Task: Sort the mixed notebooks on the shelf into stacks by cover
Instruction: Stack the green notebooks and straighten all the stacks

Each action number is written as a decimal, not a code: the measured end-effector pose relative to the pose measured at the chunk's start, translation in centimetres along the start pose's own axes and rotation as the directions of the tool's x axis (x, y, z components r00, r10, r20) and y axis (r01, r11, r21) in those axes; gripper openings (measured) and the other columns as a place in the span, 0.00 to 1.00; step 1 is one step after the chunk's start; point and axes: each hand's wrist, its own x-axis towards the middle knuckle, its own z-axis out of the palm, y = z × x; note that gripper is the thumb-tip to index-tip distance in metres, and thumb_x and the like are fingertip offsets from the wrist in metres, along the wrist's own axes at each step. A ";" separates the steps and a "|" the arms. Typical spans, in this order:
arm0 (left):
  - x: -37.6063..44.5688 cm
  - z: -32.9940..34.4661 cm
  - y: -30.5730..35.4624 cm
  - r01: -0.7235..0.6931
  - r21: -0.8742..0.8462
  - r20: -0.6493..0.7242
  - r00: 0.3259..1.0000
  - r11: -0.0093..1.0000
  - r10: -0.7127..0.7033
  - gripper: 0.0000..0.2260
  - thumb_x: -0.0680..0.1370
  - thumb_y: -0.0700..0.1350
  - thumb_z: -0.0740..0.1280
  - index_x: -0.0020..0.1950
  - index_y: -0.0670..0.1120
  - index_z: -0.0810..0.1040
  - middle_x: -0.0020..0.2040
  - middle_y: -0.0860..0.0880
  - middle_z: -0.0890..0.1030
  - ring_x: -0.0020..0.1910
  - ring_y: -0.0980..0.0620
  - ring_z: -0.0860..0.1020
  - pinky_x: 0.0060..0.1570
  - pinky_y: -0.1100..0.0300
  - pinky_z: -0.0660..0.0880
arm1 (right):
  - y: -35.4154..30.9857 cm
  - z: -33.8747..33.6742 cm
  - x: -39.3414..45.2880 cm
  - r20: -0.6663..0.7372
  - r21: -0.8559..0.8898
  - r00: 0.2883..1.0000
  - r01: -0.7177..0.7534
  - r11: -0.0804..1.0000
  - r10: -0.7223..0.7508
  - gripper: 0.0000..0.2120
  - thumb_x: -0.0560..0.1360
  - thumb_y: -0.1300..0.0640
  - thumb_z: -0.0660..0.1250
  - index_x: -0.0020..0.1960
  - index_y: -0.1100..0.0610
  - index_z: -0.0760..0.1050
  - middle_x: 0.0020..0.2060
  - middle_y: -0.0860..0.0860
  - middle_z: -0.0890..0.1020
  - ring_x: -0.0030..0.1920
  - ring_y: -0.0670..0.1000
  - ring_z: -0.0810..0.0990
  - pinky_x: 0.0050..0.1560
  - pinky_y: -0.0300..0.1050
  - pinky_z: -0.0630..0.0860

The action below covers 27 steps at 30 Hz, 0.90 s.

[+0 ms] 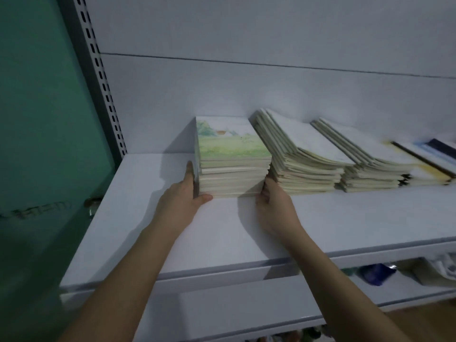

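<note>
The left hand [183, 193] lies flat against the left side of the green-cover notebook stack [233, 166] on the white shelf [138, 218], fingers straight. The right hand [272, 201] curls round its near right corner. A leaning stack [308, 159] touches it rightward.

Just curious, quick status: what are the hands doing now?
Left hand and right hand flank the green-meadow-cover notebook stack. Leaning pale-cover notebook stack crowds its right side.
</note>
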 end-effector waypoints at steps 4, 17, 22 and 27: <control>-1.0 -1.8 0.7 0.035 -0.177 -0.075 0.996 0.984 -0.049 0.54 0.66 0.63 0.72 0.80 0.50 0.41 0.78 0.49 0.59 0.74 0.49 0.62 0.71 0.53 0.62 | -0.6 -3.8 -2.7 0.020 0.058 0.999 -0.031 0.998 0.030 0.15 0.77 0.65 0.60 0.58 0.52 0.79 0.51 0.46 0.84 0.51 0.46 0.83 0.55 0.48 0.79; -4.1 3.5 12.8 -0.277 -0.569 -0.143 0.961 0.774 0.238 0.27 0.78 0.45 0.69 0.75 0.53 0.64 0.74 0.55 0.67 0.72 0.58 0.66 0.70 0.63 0.64 | 3.6 -13.0 -2.3 -0.273 0.323 0.925 -0.169 0.931 0.263 0.21 0.81 0.48 0.59 0.70 0.56 0.65 0.63 0.51 0.75 0.61 0.52 0.76 0.62 0.54 0.73; -1.8 8.1 15.3 -0.228 -0.533 -0.093 0.973 0.815 0.212 0.32 0.77 0.56 0.67 0.78 0.57 0.58 0.76 0.58 0.63 0.75 0.58 0.61 0.74 0.51 0.62 | 4.1 -13.4 0.1 -0.211 0.332 0.959 -0.111 0.937 0.189 0.21 0.83 0.49 0.54 0.72 0.57 0.59 0.59 0.49 0.74 0.55 0.48 0.75 0.56 0.47 0.68; -2.3 11.0 18.3 -0.334 -0.267 -0.373 0.901 0.904 0.223 0.27 0.82 0.43 0.63 0.79 0.51 0.55 0.78 0.58 0.56 0.73 0.67 0.54 0.68 0.76 0.52 | 6.2 -13.1 1.6 -0.193 0.381 0.977 -0.012 0.925 0.092 0.23 0.83 0.46 0.50 0.76 0.53 0.56 0.72 0.48 0.66 0.70 0.49 0.66 0.71 0.50 0.63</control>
